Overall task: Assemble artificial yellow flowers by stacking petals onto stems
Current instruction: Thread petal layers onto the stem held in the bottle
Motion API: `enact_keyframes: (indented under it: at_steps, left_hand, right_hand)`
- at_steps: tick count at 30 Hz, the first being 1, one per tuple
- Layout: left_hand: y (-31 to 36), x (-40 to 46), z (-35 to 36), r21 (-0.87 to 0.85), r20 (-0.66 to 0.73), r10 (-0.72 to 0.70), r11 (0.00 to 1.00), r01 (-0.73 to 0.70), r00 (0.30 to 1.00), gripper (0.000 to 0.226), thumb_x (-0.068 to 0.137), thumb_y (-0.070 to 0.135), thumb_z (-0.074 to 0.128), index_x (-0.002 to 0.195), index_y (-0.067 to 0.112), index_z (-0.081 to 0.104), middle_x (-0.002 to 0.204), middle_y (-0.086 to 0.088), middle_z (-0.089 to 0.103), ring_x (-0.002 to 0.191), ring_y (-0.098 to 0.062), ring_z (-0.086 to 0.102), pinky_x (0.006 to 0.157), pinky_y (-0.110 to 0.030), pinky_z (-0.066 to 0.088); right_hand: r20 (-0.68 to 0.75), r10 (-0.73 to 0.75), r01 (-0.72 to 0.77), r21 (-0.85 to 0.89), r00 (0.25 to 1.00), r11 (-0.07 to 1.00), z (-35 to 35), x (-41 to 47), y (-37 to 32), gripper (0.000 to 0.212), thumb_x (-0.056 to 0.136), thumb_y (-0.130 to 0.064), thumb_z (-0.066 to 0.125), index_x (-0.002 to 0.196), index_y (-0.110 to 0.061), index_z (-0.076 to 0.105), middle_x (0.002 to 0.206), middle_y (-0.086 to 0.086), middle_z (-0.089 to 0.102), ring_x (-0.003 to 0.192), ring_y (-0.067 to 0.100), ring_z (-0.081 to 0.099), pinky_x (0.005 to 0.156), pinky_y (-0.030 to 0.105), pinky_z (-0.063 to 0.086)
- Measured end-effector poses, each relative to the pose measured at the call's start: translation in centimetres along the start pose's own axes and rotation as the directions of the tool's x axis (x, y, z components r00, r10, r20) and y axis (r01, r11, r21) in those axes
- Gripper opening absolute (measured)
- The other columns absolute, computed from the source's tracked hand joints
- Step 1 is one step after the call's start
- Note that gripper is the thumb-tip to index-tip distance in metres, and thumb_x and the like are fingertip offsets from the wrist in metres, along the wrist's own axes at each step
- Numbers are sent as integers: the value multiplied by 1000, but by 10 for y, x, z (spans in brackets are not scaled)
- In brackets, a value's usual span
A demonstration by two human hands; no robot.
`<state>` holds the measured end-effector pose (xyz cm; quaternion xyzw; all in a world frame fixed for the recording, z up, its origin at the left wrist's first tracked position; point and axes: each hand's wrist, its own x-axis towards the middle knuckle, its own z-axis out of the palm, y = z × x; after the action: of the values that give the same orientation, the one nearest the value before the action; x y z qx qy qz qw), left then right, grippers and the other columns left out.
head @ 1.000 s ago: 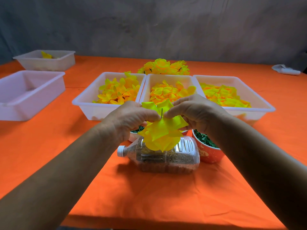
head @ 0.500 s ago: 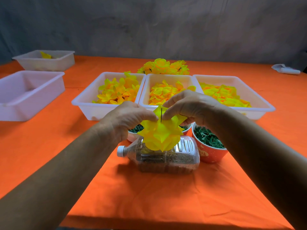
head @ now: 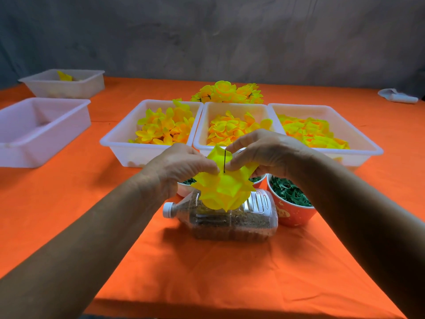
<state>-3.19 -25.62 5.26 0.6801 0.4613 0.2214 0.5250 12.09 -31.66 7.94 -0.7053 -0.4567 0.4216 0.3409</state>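
Right there in the middle, both hands are together on the flower: the left hand [head: 181, 168] pinches the yellow petals [head: 224, 189] from one side, and the right hand [head: 262, 153] pinches them from the other, fingertips almost meeting at the thin dark stem [head: 224, 161] that pokes up through the stack. The flower hangs in the air just above a clear plastic bottle [head: 230, 219] lying on its side on the orange tablecloth [head: 207, 272]. An orange cup [head: 292, 212] of green pieces sits just beside the bottle on the right. Behind the hands, three white trays [head: 128, 143] stand side by side, each with loose yellow petals in it, and a bunch of finished flowers [head: 227, 92] lies beyond them. Two more trays [head: 46, 132] sit off to the left.
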Motion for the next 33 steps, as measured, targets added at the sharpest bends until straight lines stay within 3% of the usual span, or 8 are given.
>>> enact_keyframes:
  at_steps: [6, 9, 15, 17, 22, 27, 30, 33]
  left_hand:
    - [-2, 0, 2, 0, -24, 20, 1000, -20, 999, 18, 71, 8, 77, 65, 10, 61, 71, 2, 57, 74, -11, 50, 61, -26, 33]
    - [-2, 0, 3, -4, -21, 25, 1000, -25, 999, 20, 71, 7, 77, 62, 12, 60, 67, 6, 55, 70, -6, 48, 58, -24, 31]
    - [-5, 2, 4, 27, -19, 37, 999, -37, 999, 23, 71, 6, 77, 55, 12, 61, 68, 2, 57, 69, -9, 49, 58, -23, 33]
    - [-5, 2, 3, 28, -16, 37, 999, -37, 999, 23, 71, 6, 76, 54, 11, 62, 68, 7, 58, 70, -7, 51, 58, -22, 35]
    - [-8, 3, 5, 48, -35, 34, 998, -32, 999, 19, 69, 8, 79, 57, 10, 63, 87, -7, 66, 77, -14, 54, 65, -25, 38]
    - [-12, 6, 4, 72, -35, 23, 997, -20, 999, 16, 68, 12, 80, 63, 8, 65, 84, -6, 63, 74, -11, 52, 64, -25, 36]
    - [-14, 7, 4, 73, -26, 13, 997, -11, 1000, 17, 67, 13, 80, 71, 1, 68, 86, -2, 64, 72, -7, 50, 62, -23, 34]
    - [-16, 8, 3, 72, -20, 2, 997, -1, 1000, 19, 66, 15, 82, 72, 2, 70, 99, -11, 69, 72, -8, 51, 62, -23, 34]
  right_hand:
    - [-21, 0, 0, 3, 1000, 1000, 2, 2, 5, 25, 71, -1, 77, 84, -17, 65, 88, 4, 64, 85, 22, 61, 63, 27, 49]
    - [-25, 0, 1, 13, 1000, 1000, 2, 0, 7, 23, 72, -1, 76, 84, -18, 66, 85, 2, 61, 83, 19, 58, 62, 28, 46]
    - [-53, -9, 10, 15, 999, 1000, 6, -1, 11, 40, 72, 2, 75, 110, -7, 65, 79, 2, 61, 75, 16, 58, 65, 28, 48]
    - [-63, -18, 20, 21, 998, 1000, 6, -1, 13, 38, 71, 2, 76, 106, -8, 66, 80, 3, 62, 76, 17, 59, 72, 32, 50]
    - [-96, -87, 82, -47, 992, 996, 11, -2, 15, 31, 70, 2, 77, 93, -15, 66, 72, 2, 61, 63, 11, 56, 53, 19, 44]
    - [-92, -124, 116, -84, 988, 990, 13, -1, 15, 25, 70, 4, 77, 73, -18, 64, 70, 4, 63, 61, 14, 57, 56, 22, 46]
    - [-84, -116, 108, -95, 990, 990, 12, 0, 16, 26, 71, 1, 77, 72, -20, 62, 74, 4, 63, 63, 12, 57, 52, 20, 44]
    - [-83, -83, 77, -74, 993, 994, 10, 2, 20, 24, 71, -4, 79, 76, -22, 63, 79, 2, 64, 64, 10, 56, 46, 17, 40]
